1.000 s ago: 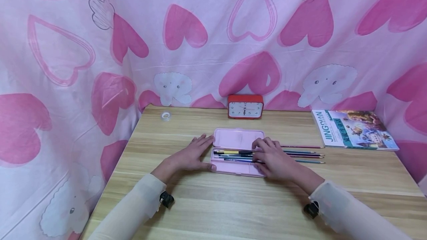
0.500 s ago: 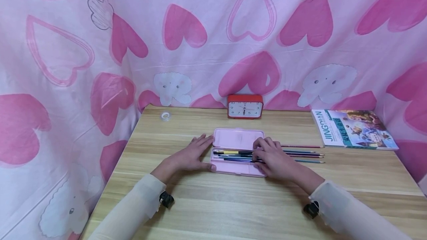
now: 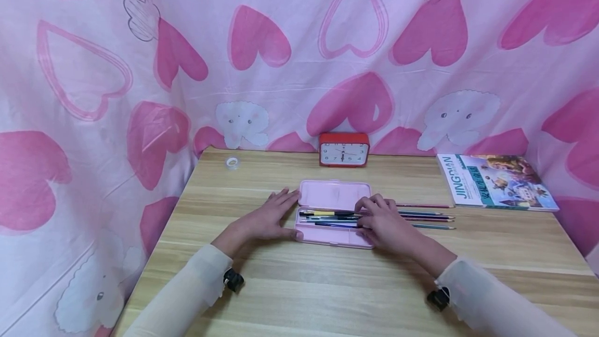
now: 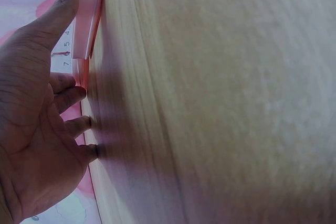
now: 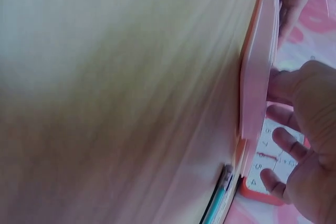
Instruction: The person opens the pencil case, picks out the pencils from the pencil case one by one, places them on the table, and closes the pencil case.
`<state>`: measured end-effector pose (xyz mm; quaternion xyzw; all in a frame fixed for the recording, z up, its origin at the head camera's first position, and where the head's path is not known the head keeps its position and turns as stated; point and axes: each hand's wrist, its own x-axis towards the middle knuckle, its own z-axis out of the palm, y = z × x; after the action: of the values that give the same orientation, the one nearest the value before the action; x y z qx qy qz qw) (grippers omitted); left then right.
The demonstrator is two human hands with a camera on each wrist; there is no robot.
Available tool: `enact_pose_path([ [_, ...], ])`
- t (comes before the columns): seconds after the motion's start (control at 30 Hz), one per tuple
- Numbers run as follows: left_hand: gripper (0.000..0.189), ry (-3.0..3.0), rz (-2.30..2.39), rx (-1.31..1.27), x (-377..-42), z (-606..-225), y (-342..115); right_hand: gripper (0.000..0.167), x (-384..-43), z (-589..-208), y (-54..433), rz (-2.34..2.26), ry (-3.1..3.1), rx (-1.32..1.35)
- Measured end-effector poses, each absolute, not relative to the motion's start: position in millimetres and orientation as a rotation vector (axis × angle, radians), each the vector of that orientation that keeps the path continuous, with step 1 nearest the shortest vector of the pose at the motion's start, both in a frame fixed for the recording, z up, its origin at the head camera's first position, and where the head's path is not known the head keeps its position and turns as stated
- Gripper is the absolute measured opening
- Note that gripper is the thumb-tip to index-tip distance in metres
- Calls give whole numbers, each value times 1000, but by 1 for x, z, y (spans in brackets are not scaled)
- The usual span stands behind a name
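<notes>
A pink pencil case (image 3: 309,234) lies open on the table, its lid (image 3: 334,194) folded back. Inside its long compartment lie several pens and brushes, among them a brush with a yellow band (image 3: 323,214) and a dark pen (image 3: 332,224). My left hand (image 3: 269,217) rests at the case's left end, thumb at the front corner, fingers extended along the lid's edge. My right hand (image 3: 383,222) bends over the right end, fingertips among the pens. The right wrist view shows the right thumb (image 5: 283,86) behind the case wall; whether the fingertips pinch a pen is hidden.
Several pencils (image 3: 430,217) lie on the table to the right, partly behind the right hand. A red clock (image 3: 344,151) stands behind the case. A book (image 3: 498,182) lies at the back right, a small tape roll (image 3: 232,163) at the back left. A heart-patterned curtain (image 3: 262,40) hangs behind.
The right hand has shifted very slightly to the right, and the dark pen near its fingers has moved a little. The left hand and the case have stayed in place.
</notes>
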<state>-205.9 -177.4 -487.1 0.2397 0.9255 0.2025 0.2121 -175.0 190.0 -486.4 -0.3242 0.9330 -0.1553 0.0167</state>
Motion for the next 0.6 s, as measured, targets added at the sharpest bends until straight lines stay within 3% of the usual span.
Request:
enact_pose_path([
  [0.6,123,2569,568,666,-206,-488,-179,18,-172,-489,184,-554,2949,-860],
])
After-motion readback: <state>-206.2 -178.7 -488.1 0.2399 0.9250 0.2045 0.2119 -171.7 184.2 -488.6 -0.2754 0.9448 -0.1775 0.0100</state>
